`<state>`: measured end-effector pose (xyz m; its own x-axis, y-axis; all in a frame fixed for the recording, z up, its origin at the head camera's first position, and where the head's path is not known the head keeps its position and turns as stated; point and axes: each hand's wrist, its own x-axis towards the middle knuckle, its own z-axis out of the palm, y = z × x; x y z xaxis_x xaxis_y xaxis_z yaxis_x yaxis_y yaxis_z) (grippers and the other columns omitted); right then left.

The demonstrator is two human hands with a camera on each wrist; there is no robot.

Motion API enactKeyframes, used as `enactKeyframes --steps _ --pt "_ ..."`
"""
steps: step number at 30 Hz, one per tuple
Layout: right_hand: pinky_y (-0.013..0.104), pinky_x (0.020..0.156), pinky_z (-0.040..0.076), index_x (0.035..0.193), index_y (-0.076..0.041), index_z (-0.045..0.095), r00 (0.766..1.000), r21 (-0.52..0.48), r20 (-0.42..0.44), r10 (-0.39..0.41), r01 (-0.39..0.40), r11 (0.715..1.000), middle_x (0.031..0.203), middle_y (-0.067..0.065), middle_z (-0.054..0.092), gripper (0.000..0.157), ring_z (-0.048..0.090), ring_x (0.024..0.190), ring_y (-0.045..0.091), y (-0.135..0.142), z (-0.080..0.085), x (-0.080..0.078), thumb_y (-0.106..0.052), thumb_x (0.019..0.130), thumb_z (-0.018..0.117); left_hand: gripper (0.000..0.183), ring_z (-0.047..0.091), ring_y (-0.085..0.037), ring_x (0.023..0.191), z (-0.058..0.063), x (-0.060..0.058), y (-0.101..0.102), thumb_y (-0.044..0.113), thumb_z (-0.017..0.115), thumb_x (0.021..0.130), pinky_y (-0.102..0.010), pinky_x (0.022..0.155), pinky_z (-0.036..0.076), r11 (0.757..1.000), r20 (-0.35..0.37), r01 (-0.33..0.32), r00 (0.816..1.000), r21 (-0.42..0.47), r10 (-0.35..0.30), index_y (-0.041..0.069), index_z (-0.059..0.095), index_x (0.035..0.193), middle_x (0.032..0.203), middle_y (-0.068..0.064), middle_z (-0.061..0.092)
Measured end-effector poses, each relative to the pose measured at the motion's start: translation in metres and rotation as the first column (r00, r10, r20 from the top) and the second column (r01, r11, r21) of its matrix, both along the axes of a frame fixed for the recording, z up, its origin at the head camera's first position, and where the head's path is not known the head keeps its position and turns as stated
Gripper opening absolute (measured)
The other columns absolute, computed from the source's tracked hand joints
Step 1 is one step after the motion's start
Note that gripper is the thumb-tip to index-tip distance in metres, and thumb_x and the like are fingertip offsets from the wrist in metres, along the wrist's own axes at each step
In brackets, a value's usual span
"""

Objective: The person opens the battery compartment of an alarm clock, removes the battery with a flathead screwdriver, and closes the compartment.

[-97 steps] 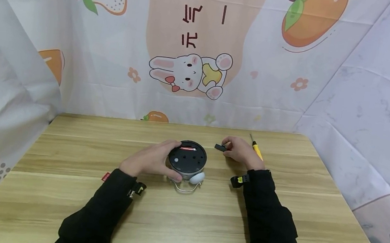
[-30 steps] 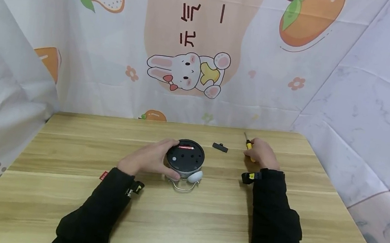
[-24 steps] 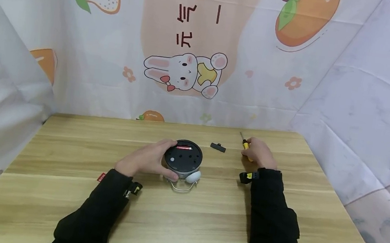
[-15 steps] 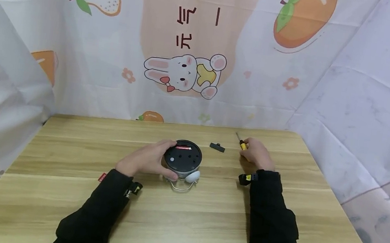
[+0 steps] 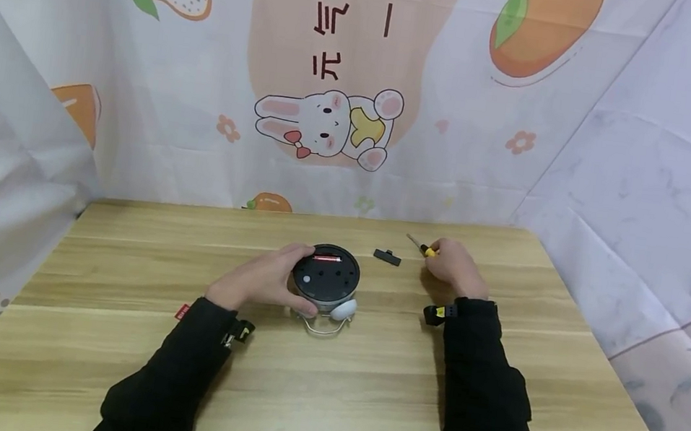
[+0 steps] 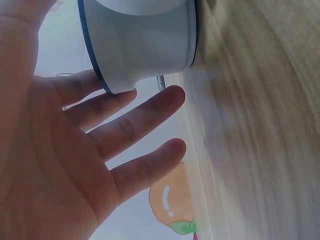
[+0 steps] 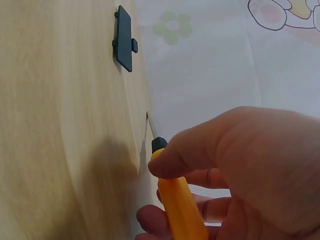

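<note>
A twin-bell alarm clock point(image 5: 327, 275) lies face down on the table, its black back upward. Inside its uncovered compartment a red battery point(image 5: 327, 258) shows. My left hand point(image 5: 265, 278) grips the clock's left side between thumb and fingers; in the left wrist view two of its fingers stand apart from the white casing point(image 6: 145, 45). My right hand point(image 5: 455, 266) pinches a screwdriver with a yellow handle point(image 7: 180, 210), whose shaft points toward the far left. Left of that tip lies a small black battery cover point(image 5: 387, 257) with a tab, touched by neither hand.
The wooden table point(image 5: 321, 402) ends at a back edge just beyond the cover and screwdriver. Behind it hangs a white curtain point(image 5: 191, 93) printed with fruit and a rabbit. More cloth point(image 5: 657, 235) hangs along the right side.
My right hand has let go of the battery cover, moved right and picked up the screwdriver. Its shaft has since swung leftward. The left hand stays on the clock.
</note>
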<state>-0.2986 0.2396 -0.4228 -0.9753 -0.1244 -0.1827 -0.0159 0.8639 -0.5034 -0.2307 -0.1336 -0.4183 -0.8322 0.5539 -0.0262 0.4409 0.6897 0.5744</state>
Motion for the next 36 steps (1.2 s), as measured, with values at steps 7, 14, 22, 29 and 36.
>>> enactKeyframes --steps 7,14,22,29,36 --pt "0.046 0.086 0.043 0.133 0.006 0.054 1.0 0.019 -0.011 0.012 -0.012 1.0 0.123 0.025 0.059 0.038 0.051 0.096 0.035 -0.002 -0.001 0.0 -0.012 0.099 0.051 0.117 0.043 -0.024 0.139 0.0 0.002 0.0 0.058 0.09 0.068 -0.046 0.111 0.04 1.0 0.017 -0.006 1.0 0.018 0.006 0.008 0.034 0.158 0.157 -0.008 0.039" --pt "0.047 0.082 0.042 0.132 0.004 0.055 0.999 0.041 -0.031 0.026 -0.025 0.999 0.117 0.024 0.059 0.04 0.051 0.093 0.035 -0.006 0.0 -0.003 -0.017 0.099 0.05 0.118 0.041 -0.025 0.141 0.001 0.003 0.0 0.059 0.089 0.068 -0.046 0.112 0.039 1.0 0.01 -0.006 1.0 0.009 0.006 0.007 0.034 0.158 0.157 -0.009 0.039" --pt "0.047 0.084 0.043 0.131 0.001 0.057 0.998 0.011 -0.047 0.038 -0.037 0.999 0.116 0.02 0.061 0.038 0.053 0.094 0.033 -0.015 0.01 -0.001 -0.021 0.101 0.051 0.119 0.04 -0.024 0.141 0.001 0.003 0.0 0.061 0.088 0.068 -0.045 0.112 0.038 1.0 0.02 -0.005 1.0 0.007 0.005 0.007 0.033 0.158 0.158 -0.01 0.037" --pt "0.054 0.098 0.046 0.132 -0.004 0.061 0.954 -0.057 -0.139 0.264 -0.274 0.96 0.127 0.023 0.062 0.035 0.058 0.116 0.038 -0.024 0.02 -0.001 -0.012 0.099 0.053 0.119 0.041 -0.025 0.141 0.002 0.005 0.0 0.061 0.089 0.068 -0.046 0.112 0.038 1.0 0.015 -0.011 1.0 0.004 0.011 0.008 0.033 0.158 0.158 -0.009 0.038" --pt "0.047 0.092 0.048 0.131 -0.01 0.065 0.898 -0.091 -0.177 0.402 -0.422 0.902 0.122 0.015 0.064 0.035 0.059 0.109 0.031 -0.04 0.036 0.009 -0.008 0.097 0.056 0.118 0.041 -0.025 0.141 0.003 0.005 0.0 0.06 0.089 0.068 -0.047 0.112 0.038 1.0 0.013 -0.011 1.0 -0.004 0.011 0.007 0.034 0.158 0.158 -0.009 0.038"
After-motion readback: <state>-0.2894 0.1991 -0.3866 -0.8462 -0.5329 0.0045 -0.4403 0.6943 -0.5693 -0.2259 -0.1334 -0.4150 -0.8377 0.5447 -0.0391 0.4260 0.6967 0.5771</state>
